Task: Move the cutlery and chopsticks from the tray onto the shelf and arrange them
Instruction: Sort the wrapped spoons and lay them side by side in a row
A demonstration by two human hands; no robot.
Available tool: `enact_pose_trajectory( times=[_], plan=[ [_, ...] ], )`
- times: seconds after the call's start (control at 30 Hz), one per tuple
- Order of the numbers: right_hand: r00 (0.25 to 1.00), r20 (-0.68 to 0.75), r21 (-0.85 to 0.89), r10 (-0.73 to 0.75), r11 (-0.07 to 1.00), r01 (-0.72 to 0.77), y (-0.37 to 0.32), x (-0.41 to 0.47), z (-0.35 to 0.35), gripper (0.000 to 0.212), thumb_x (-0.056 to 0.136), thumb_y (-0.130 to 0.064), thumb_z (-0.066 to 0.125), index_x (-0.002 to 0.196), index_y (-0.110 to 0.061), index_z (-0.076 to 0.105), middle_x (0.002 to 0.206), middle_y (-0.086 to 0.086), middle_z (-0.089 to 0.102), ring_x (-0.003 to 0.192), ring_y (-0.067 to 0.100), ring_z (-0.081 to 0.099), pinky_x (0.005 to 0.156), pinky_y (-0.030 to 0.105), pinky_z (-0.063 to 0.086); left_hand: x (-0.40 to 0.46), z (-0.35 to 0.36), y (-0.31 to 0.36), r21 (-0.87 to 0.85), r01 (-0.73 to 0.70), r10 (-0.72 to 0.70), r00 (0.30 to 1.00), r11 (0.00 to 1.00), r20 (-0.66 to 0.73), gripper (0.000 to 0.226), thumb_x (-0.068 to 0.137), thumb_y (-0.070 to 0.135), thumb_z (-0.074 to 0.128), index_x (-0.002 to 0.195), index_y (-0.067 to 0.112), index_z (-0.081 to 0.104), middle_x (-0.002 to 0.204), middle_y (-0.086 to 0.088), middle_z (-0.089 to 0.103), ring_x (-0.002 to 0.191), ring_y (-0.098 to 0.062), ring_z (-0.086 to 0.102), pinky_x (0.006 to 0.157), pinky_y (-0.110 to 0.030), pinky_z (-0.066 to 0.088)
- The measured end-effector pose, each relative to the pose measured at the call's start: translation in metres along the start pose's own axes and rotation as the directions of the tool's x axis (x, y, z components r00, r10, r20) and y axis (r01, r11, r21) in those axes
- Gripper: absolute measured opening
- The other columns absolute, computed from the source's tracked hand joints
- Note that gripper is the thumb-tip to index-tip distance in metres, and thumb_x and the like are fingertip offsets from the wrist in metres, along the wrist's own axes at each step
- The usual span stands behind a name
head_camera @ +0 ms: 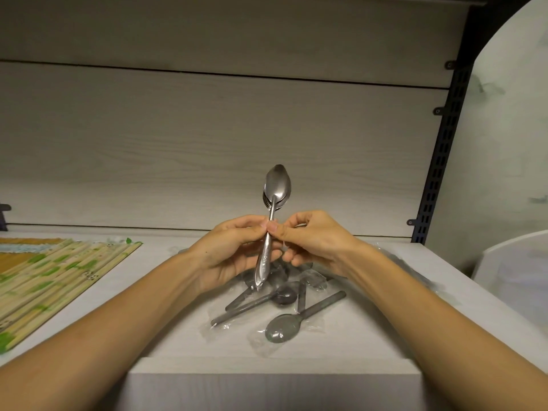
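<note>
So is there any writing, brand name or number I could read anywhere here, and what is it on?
None can be read.
Metal spoons, held upright by both hands: embossed pattern on the front handle, no legible letters.
Chopsticks on the left: green and small dark printed marks, too small to read.
Wrapped dark spoons on the shelf: clear plastic, no print visible.

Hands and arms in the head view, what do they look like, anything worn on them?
Both forearms are bare right down to the frame's edge: no sleeves show. The left hand and right hand wear no gloves, and no rings, watch or bracelet show. Fingernails are short and unpainted.
</note>
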State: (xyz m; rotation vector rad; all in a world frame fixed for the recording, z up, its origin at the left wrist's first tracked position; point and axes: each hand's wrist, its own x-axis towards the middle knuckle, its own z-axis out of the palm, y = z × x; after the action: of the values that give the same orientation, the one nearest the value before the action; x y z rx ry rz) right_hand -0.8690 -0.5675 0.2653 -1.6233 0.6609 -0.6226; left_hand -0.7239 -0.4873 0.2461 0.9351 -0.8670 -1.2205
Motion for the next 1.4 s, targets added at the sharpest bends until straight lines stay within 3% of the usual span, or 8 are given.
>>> enact_pose_trajectory(
  times=[0.1, 0.3, 0.57, 0.73, 0.83, 1.0, 1.17, 1.4],
  plan=[
    [0.999, -0.033, -0.164, -0.029, 0.986, 0.024, 0.0, 0.001, -0.002, 0.036, 0.075, -0.036, 0.077, 0.087, -0.008, 0.058, 0.052, 0.001, 0.061, 0.041, 0.009, 0.051, 0.035, 0.018, 0.04, 0.001, 0.001, 0.001, -0.014, 0.012, -0.013, 1.0, 1.0, -0.018, 0.019, 0.092, -0.002, 0.051, 0.103, 0.0, 0.066, 0.093, -0.023, 0.069, 0.074, -0.027, 0.071, 0.068, -0.035, 0.061],
    [0.956, -0.238, -0.501, -0.175, 0.865, 0.034, -0.004, 0.008, -0.031, 0.03, 0.079, -0.031, 0.078, 0.084, -0.006, 0.063, 0.07, 0.005, 0.062, 0.049, 0.013, 0.055, 0.048, 0.026, 0.048, 0.004, 0.002, -0.001, 0.188, 0.015, 0.009, 0.992, 0.982, -0.126, 0.018, 0.097, 0.005, 0.051, 0.106, -0.001, 0.066, 0.083, -0.008, 0.066, 0.056, -0.012, 0.064, 0.05, -0.021, 0.054],
    [0.978, -0.198, -0.772, 0.059, 0.606, -0.193, 0.015, 0.02, -0.044, 0.031, 0.078, -0.033, 0.078, 0.088, -0.004, 0.075, 0.089, 0.012, 0.074, 0.074, 0.022, 0.063, 0.075, 0.035, 0.055, 0.005, -0.001, -0.005, 0.203, 0.062, -0.028, 0.986, 0.977, -0.167, 0.022, 0.1, 0.004, 0.045, 0.115, -0.003, 0.059, 0.096, -0.014, 0.07, 0.067, -0.022, 0.072, 0.051, -0.026, 0.057],
    [0.979, -0.2, -0.716, 0.036, 0.676, -0.171, 0.019, 0.02, -0.038, 0.005, 0.077, -0.01, 0.075, 0.078, -0.005, 0.075, 0.084, 0.008, 0.075, 0.083, 0.022, 0.069, 0.082, 0.035, 0.057, 0.004, 0.001, -0.006, 0.218, 0.097, -0.062, 0.985, 0.971, -0.159, 0.023, 0.1, 0.003, 0.042, 0.118, -0.005, 0.056, 0.115, -0.019, 0.067, 0.076, -0.027, 0.073, 0.051, -0.026, 0.057],
    [0.967, -0.254, -0.571, 0.009, 0.805, -0.157, 0.016, 0.02, -0.038, 0.017, 0.08, 0.003, 0.065, 0.068, -0.008, 0.067, 0.069, 0.007, 0.073, 0.062, 0.019, 0.066, 0.061, 0.029, 0.054, 0.005, 0.0, -0.006, 0.23, 0.106, -0.07, 0.985, 0.967, -0.159, 0.025, 0.1, 0.004, 0.043, 0.121, -0.006, 0.054, 0.116, -0.02, 0.066, 0.077, -0.028, 0.073, 0.052, -0.026, 0.058],
    [0.926, -0.377, -0.299, -0.037, 0.95, -0.084, 0.008, 0.017, -0.036, 0.01, 0.085, -0.004, 0.066, 0.089, -0.008, 0.059, 0.052, 0.002, 0.065, 0.037, 0.011, 0.054, 0.034, 0.018, 0.037, 0.006, 0.0, -0.006, 0.257, 0.078, -0.036, 0.986, 0.963, -0.162, 0.025, 0.1, 0.004, 0.042, 0.12, -0.005, 0.054, 0.111, -0.018, 0.069, 0.076, -0.027, 0.073, 0.057, -0.029, 0.06],
    [0.963, -0.268, -0.146, 0.029, 0.987, -0.07, 0.006, 0.016, -0.03, 0.022, 0.086, -0.006, 0.067, 0.106, -0.006, 0.056, 0.067, 0.009, 0.068, 0.049, 0.017, 0.059, 0.046, 0.026, 0.051, 0.006, 0.001, -0.007, 0.267, 0.073, -0.036, 0.99, 0.961, -0.14, 0.023, 0.1, 0.002, 0.041, 0.118, -0.006, 0.054, 0.11, -0.021, 0.069, 0.074, -0.028, 0.071, 0.057, -0.03, 0.06],
    [0.996, -0.049, -0.092, 0.074, 0.993, -0.078, 0.008, 0.015, -0.03, 0.03, 0.088, 0.014, 0.05, 0.111, -0.005, 0.056, 0.088, 0.02, 0.066, 0.072, 0.024, 0.069, 0.065, 0.033, 0.06, 0.01, -0.002, -0.007, 0.228, -0.01, 0.055, 0.98, 0.974, -0.189, 0.016, 0.098, 0.003, 0.043, 0.106, 0.0, 0.056, 0.079, -0.01, 0.061, 0.059, -0.018, 0.058, 0.046, -0.025, 0.048]
  ],
)
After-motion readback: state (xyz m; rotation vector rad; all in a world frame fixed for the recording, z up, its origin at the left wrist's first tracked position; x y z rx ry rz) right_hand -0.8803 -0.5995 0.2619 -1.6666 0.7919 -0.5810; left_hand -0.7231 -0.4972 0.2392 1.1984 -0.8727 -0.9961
